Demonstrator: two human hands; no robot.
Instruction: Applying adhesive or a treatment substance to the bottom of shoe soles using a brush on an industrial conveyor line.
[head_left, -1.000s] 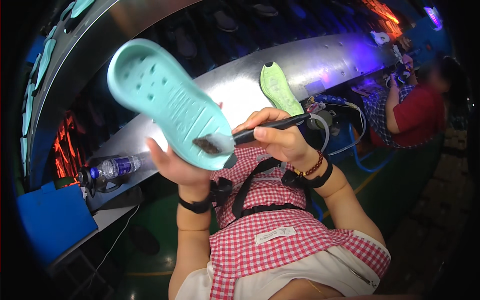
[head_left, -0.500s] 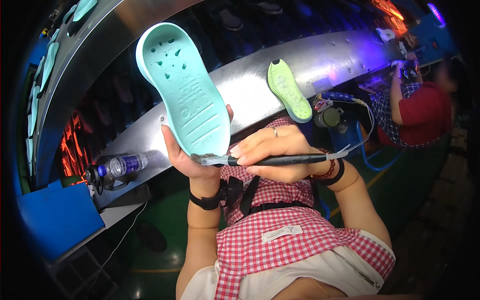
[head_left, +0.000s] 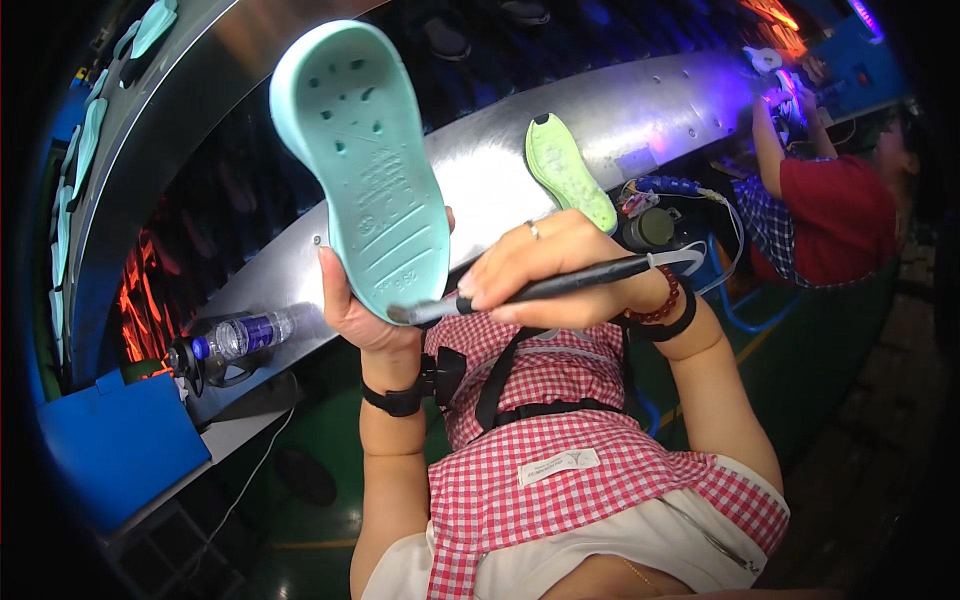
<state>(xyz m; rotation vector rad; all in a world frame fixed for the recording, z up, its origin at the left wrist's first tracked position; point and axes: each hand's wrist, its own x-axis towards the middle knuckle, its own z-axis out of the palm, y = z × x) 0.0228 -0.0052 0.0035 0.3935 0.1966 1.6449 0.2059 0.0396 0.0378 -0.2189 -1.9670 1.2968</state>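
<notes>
My left hand [head_left: 362,312] holds a mint-green shoe sole [head_left: 362,165] upright by its lower end, its flat patterned face toward me. My right hand [head_left: 548,270] grips a dark pen-like brush tool [head_left: 540,290] with a cable at its back end. The tool's tip touches the sole's lower edge near my left thumb. A black band sits on each wrist, and red beads on the right one.
A lime-green sole [head_left: 568,172] lies on the curved metal ledge [head_left: 480,180] behind my hands. A plastic water bottle [head_left: 240,335] lies on the ledge at left, above a blue box [head_left: 115,445]. Another person in a red top [head_left: 835,225] works at far right. More mint soles [head_left: 85,130] line the upper left.
My left hand has turned the sole from tilted sideways to nearly upright. The tool's tip has shifted from the sole's heel face to its lower edge.
</notes>
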